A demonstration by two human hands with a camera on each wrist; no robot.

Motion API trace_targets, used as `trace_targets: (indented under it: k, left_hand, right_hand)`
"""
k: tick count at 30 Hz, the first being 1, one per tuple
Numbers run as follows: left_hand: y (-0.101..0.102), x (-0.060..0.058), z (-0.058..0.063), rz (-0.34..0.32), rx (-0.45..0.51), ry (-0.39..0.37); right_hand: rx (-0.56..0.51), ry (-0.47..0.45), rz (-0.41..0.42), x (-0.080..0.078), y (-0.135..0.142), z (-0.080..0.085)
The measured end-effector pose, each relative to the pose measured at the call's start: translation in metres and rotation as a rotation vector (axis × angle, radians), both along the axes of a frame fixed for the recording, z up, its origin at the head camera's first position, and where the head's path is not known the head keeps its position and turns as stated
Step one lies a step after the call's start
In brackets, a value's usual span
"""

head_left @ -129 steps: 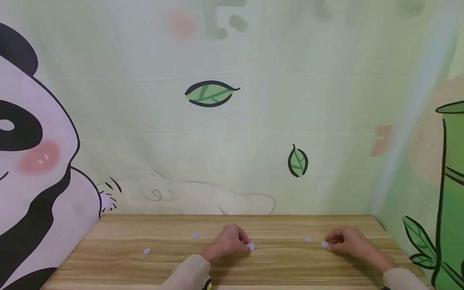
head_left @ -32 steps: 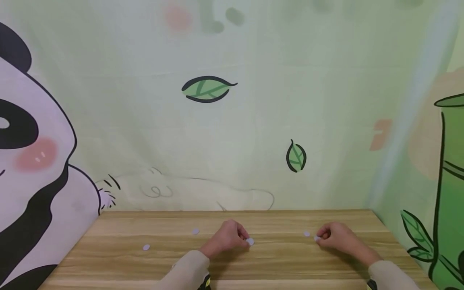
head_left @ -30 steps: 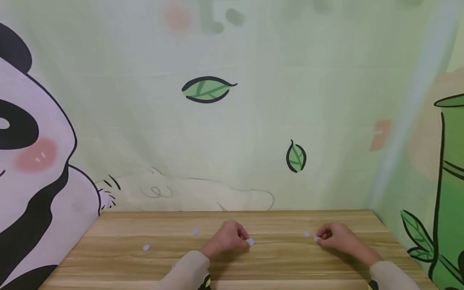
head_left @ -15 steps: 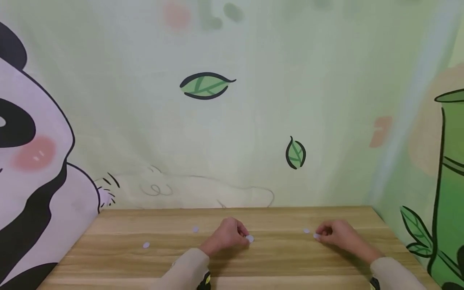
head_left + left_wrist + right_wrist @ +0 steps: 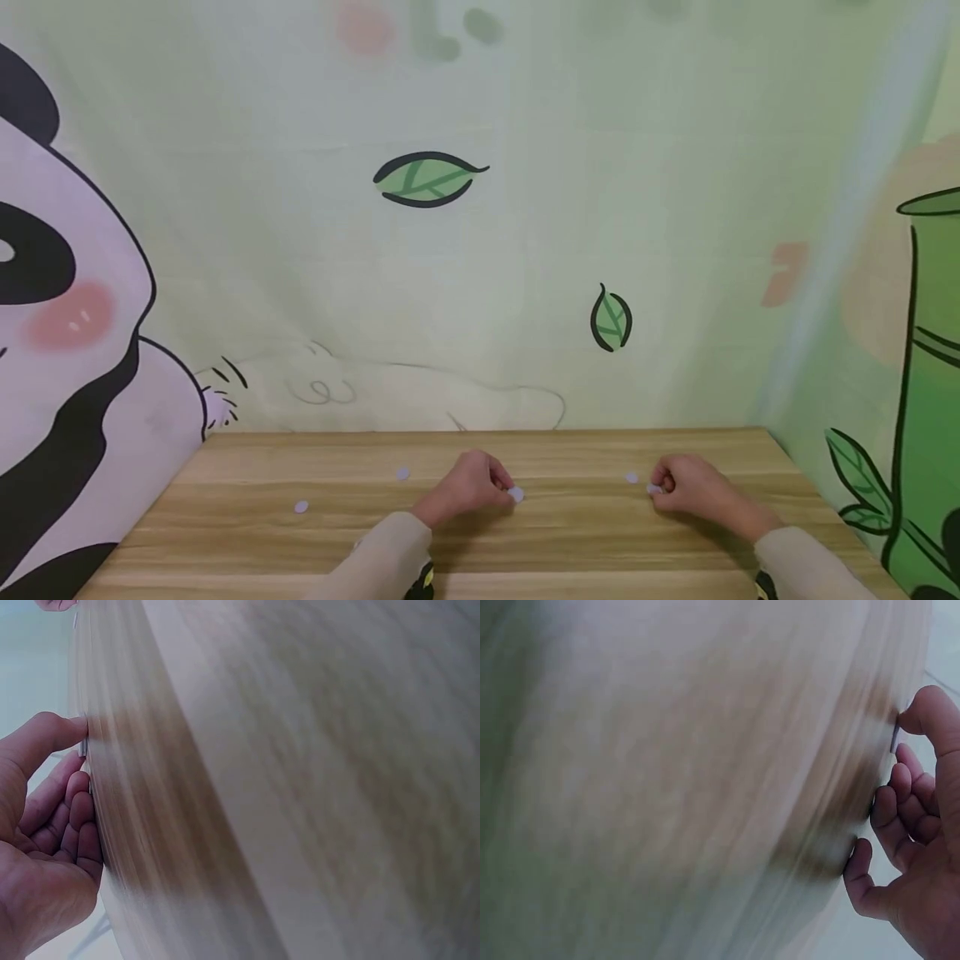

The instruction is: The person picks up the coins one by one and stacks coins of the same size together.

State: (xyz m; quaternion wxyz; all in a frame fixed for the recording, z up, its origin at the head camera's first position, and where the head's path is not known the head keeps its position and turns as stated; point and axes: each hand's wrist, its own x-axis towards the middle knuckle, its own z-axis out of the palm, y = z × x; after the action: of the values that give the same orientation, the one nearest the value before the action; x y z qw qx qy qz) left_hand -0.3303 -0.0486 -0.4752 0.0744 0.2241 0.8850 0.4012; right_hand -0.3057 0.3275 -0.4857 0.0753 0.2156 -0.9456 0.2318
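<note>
Small, flat white discs lie on a wooden table [image 5: 570, 542]. My left hand [image 5: 468, 483] pinches one white disc [image 5: 516, 494] at the table's surface, right of the middle. In the left wrist view its thin edge shows between thumb [image 5: 56, 733] and forefinger. Farther right, my right hand [image 5: 697, 487] pinches another white disc [image 5: 654, 489] between thumb and forefinger, its other fingers curled. Just left of that lies a loose white disc [image 5: 632, 478], a small gap away. In the right wrist view, the held disc [image 5: 895, 739] appears edge-on, low against the wood.
Two more loose discs lie to the left: one disc [image 5: 403, 473] towards the back, another disc [image 5: 301, 507] nearer the left edge. Behind the table hangs a pale green printed cloth [image 5: 510, 275] with a panda [image 5: 82, 400], leaves and bamboo.
Since the oldest frame, my right hand has moved left with its disc, closer to the loose disc beside it. The left hand stays nearly in place. The head view has tilted slightly.
</note>
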Motion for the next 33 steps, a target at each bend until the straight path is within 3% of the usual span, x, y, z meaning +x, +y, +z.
trace_targets:
  k: [4,9,18,33]
  left_hand:
    - [0.001,0.001,-0.001,-0.004,-0.007,-0.001]
    - [0.001,0.001,-0.002,-0.006,-0.007,0.007]
    - [0.003,0.000,0.004,-0.001,0.002,0.003]
    - [0.003,-0.002,-0.001,-0.017,0.002,0.011]
  right_hand:
    - [-0.048,-0.041,0.058,0.002,0.006,0.003]
    - [-0.086,-0.014,0.113,0.006,0.014,0.008]
    - [0.047,0.023,0.116,0.001,0.010,0.018]
    - [0.039,-0.022,0.132,-0.005,0.006,0.009]
